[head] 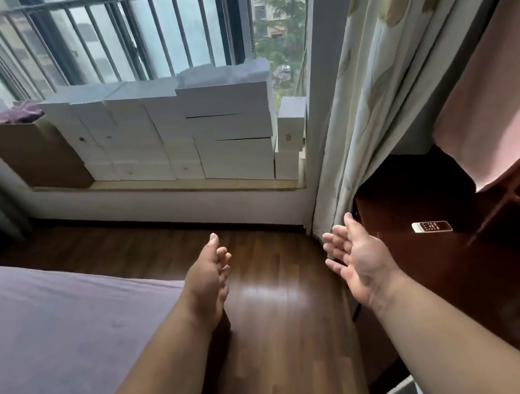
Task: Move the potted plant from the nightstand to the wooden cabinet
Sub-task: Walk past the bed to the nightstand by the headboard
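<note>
Both my hands are stretched out over the dark wooden floor, palms facing each other, fingers apart, holding nothing. My left hand (pixel 208 277) is in the middle of the view; my right hand (pixel 356 259) is just right of it, close to the curtain's lower edge. A dark reddish wooden cabinet (pixel 452 272) stands at the right, with a small white and black remote control (pixel 432 227) lying on its top. No potted plant is in view.
A bed with a purple sheet (pixel 57 330) fills the lower left. Stacked white boxes (pixel 181 131) and a brown cardboard box (pixel 36 153) stand on the window sill behind a metal railing. A patterned curtain (pixel 385 87) hangs at the right, with pink cloth (pixel 498 91) beside it.
</note>
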`<state>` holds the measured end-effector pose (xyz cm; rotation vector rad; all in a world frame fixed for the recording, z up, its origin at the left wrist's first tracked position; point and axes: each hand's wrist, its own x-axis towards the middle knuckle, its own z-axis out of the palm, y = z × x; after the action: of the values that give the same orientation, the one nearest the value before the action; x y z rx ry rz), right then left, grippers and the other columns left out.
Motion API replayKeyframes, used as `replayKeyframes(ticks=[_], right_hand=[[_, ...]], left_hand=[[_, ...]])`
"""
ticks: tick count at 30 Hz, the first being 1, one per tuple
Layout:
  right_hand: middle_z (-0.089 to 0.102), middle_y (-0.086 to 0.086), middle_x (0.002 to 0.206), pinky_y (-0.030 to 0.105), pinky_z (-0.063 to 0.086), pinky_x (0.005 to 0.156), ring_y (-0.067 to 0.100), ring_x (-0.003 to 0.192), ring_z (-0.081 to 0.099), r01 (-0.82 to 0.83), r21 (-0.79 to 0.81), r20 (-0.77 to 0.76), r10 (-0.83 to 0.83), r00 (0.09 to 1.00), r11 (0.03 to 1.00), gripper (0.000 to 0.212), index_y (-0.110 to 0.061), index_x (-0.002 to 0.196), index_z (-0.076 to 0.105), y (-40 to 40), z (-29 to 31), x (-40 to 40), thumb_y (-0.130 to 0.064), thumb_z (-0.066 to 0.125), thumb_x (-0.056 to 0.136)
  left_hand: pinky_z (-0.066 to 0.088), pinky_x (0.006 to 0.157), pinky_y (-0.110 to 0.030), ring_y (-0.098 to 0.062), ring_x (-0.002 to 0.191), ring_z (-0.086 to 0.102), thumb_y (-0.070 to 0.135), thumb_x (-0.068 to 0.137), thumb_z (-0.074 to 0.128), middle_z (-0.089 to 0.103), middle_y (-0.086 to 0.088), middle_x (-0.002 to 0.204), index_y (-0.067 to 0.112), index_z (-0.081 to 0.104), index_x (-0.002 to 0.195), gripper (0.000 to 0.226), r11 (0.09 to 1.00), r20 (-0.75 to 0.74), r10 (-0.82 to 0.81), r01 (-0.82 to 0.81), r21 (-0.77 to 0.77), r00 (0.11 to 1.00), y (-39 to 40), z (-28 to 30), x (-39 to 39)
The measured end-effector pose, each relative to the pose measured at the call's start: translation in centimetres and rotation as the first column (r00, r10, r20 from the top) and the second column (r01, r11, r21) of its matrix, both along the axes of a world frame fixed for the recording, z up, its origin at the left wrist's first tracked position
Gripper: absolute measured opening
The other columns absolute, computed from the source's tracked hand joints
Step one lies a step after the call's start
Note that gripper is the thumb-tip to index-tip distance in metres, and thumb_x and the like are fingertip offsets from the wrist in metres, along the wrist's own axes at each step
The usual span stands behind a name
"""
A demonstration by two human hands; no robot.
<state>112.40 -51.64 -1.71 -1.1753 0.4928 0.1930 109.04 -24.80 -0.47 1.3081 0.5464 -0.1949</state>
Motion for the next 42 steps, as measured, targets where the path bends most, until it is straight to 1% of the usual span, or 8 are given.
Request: replayKeyframes(ticks=[7, 17, 22, 25, 31, 35, 40, 42], right_hand=[[0.074, 0.014, 0.143, 0.056, 0.047, 0.121, 0.032, 0.139, 0.066, 0.017, -0.018, 0.022, -0.016, 1.000, 1.000, 0.063, -0.007, 0.152, 0.062, 2.2, -0.3, 13.6, -0.056, 0.056, 0.114], [0.066, 0.018, 0.160, 0.050, 0.042, 0.125, 0.035, 0.152, 0.058, 0.077, -0.032, 0.046, -0.076, 0.996, 0.996, 0.071, -0.005, 0.165, 0.051, 6.2, 1.7, 33.2, -0.055, 0.052, 0.116], [0.062, 0.018, 0.165, 0.055, 0.037, 0.131, 0.035, 0.156, 0.054, 0.055, -0.006, 0.057, -0.055, 0.997, 0.998, 0.073, -0.005, 0.167, 0.049, 9.0, 2.0, 41.7, -0.056, 0.052, 0.115], [0.061, 0.018, 0.166, 0.054, 0.036, 0.134, 0.034, 0.157, 0.054, 0.030, -0.020, 0.062, -0.028, 0.998, 0.999, 0.072, -0.004, 0.167, 0.048, 10.4, 1.9, 46.8, -0.054, 0.051, 0.116], [0.065, 0.015, 0.161, 0.053, 0.034, 0.135, 0.032, 0.153, 0.056, -0.092, -0.023, 0.081, 0.093, 0.992, 0.995, 0.070, -0.004, 0.164, 0.052, 12.7, 0.3, 58.7, -0.054, 0.053, 0.115], [0.071, 0.012, 0.149, 0.056, 0.037, 0.133, 0.031, 0.145, 0.062, -0.212, -0.063, 0.067, 0.216, 0.974, 0.975, 0.065, -0.005, 0.156, 0.059, 14.9, -0.4, 68.0, -0.055, 0.056, 0.114], [0.074, 0.010, 0.142, 0.054, 0.039, 0.132, 0.030, 0.141, 0.065, -0.416, -0.104, 0.076, 0.424, 0.902, 0.903, 0.063, -0.007, 0.152, 0.062, 20.3, 0.8, 76.8, -0.056, 0.057, 0.113], [0.075, 0.010, 0.141, 0.055, 0.042, 0.129, 0.030, 0.140, 0.066, -0.504, -0.118, 0.075, 0.513, 0.855, 0.856, 0.060, -0.006, 0.148, 0.064, 23.9, 1.4, 79.5, -0.055, 0.057, 0.114]], left_hand=[[0.025, 0.134, -0.051, -0.030, 0.161, 0.044, 0.077, 0.105, 0.044, 0.058, -0.010, 0.166, 0.011, 0.054, 0.161, 0.088, 1.000, 0.069, -0.010, 0.010, -0.001, 0.998, 2.8, -0.8, 13.2], [0.017, 0.137, -0.050, -0.027, 0.165, 0.037, 0.069, 0.109, 0.045, 0.057, -0.009, 0.166, 0.009, 0.051, 0.163, 0.081, 0.998, 0.098, -0.064, 0.066, -0.010, 0.993, 6.7, 1.3, 36.5], [0.019, 0.136, -0.049, -0.025, 0.164, 0.039, 0.066, 0.110, 0.045, 0.057, -0.006, 0.168, 0.011, 0.053, 0.163, 0.076, 0.998, 0.105, -0.060, 0.062, -0.009, 0.993, 9.1, 2.3, 45.1], [0.024, 0.131, -0.045, -0.027, 0.164, 0.039, 0.063, 0.111, 0.047, 0.060, -0.004, 0.161, 0.015, 0.058, 0.150, 0.063, 0.999, 0.082, -0.015, 0.018, -0.038, 0.997, 10.1, 1.9, 49.4], [0.019, 0.136, -0.050, -0.029, 0.169, 0.031, 0.062, 0.111, 0.047, 0.046, -0.009, 0.177, 0.010, 0.041, 0.170, 0.079, 0.996, 0.111, 0.078, -0.071, -0.061, 0.991, 10.9, 0.2, 59.1], [0.019, 0.136, -0.051, -0.027, 0.169, 0.030, 0.064, 0.109, 0.049, 0.043, -0.010, 0.179, 0.010, 0.039, 0.172, 0.084, 0.978, 0.124, 0.207, -0.201, -0.057, 0.970, 13.3, -1.0, 65.4], [0.017, 0.137, -0.051, -0.025, 0.170, 0.028, 0.078, 0.089, 0.055, 0.039, -0.007, 0.181, 0.013, 0.034, 0.175, 0.110, 0.936, 0.145, 0.350, -0.350, -0.028, 0.925, 16.1, -0.1, 68.6], [0.017, 0.137, -0.052, -0.027, 0.170, 0.026, 0.081, 0.093, 0.053, 0.035, -0.007, 0.183, 0.013, 0.030, 0.177, 0.111, 0.901, 0.137, 0.433, -0.433, -0.030, 0.891, 18.3, 0.4, 68.9]])
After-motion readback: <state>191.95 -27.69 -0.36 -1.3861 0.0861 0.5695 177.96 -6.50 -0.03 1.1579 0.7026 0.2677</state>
